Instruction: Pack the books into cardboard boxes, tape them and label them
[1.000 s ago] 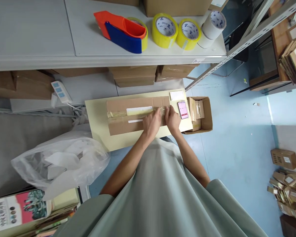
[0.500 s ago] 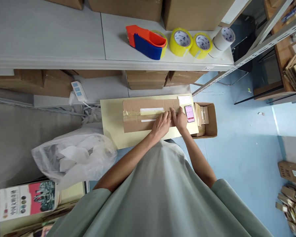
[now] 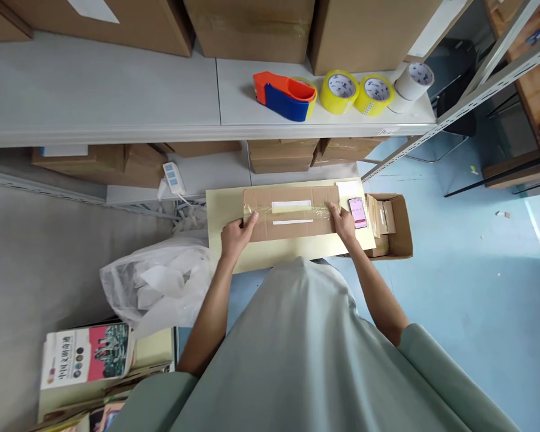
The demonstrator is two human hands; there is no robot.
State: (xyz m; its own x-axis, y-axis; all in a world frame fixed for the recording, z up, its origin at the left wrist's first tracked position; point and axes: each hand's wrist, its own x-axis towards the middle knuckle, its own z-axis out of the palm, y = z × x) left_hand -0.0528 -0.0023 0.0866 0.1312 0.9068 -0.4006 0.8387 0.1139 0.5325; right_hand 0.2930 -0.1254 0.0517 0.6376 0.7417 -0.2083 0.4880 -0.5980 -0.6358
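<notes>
A long flat cardboard package [image 3: 292, 229] lies across the pale yellow tabletop [image 3: 225, 252], with clear tape along its middle and two white strips on its face. My left hand [image 3: 237, 237] grips its left end, thumb on top and fingers curled at the edge. At the opposite end my right hand [image 3: 342, 223] holds on the same way, its thumb over the tape. Just right of that hand lies a phone [image 3: 358, 213] with a pink screen. The undersides of both grips are hidden.
An orange and blue tape dispenser [image 3: 285, 97] and yellow tape rolls [image 3: 339, 92] stand on the shelf [image 3: 153, 108] above. An open carton [image 3: 402, 231] sits right of the table. At left are a white plastic bag [image 3: 162, 282] and stacked books [image 3: 87, 357].
My left hand has gone from near the package's right part to its left end. My right hand has shifted to grip the right end. The camera view has turned slightly left.
</notes>
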